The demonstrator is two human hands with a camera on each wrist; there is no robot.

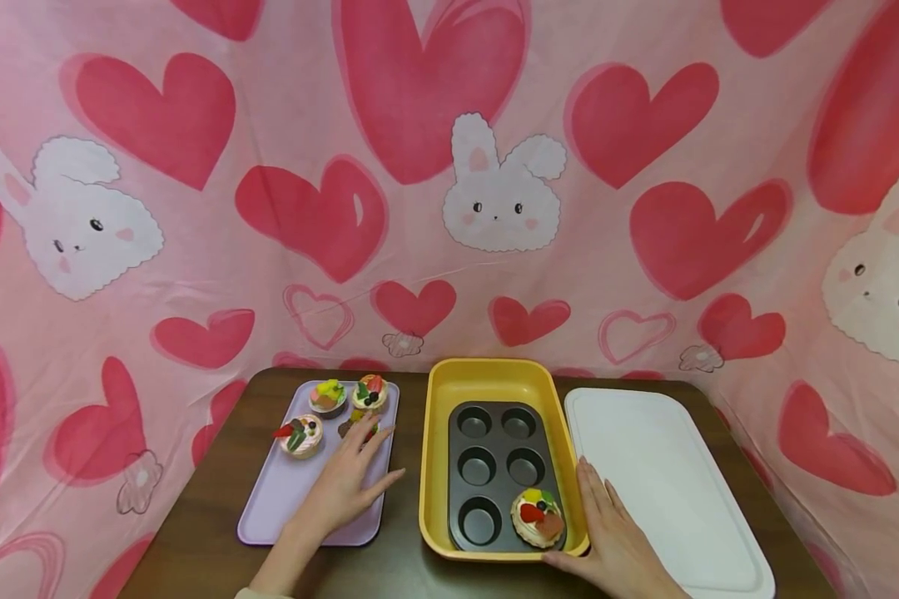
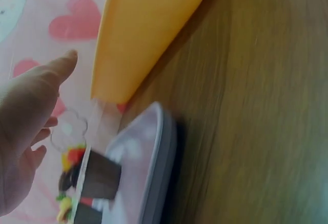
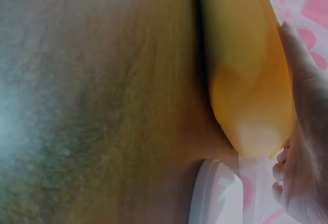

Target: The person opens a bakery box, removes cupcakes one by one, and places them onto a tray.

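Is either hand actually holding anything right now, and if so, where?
Nothing is gripped. The left hand reaches open over the purple tray toward a cupcake; the right hand rests flat against the yellow tray's near corner.

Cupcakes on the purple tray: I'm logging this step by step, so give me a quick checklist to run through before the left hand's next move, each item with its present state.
1. Left hand free to grasp: ok, fingers straight and holding nothing, stretched toward the dark-cased cupcake.
2. That cupcake clear to grip: cannot tell, the fingertips partly cover it.
3. Three other cupcakes upright on the purple tray: ok.
4. Free cups in the muffin pan: ok, five empty, only the near right cup filled by a cupcake.
5. Yellow tray steadied: ok, right hand rests at its near right rim.
6. White tray out of the path: ok, it lies right of the yellow tray.
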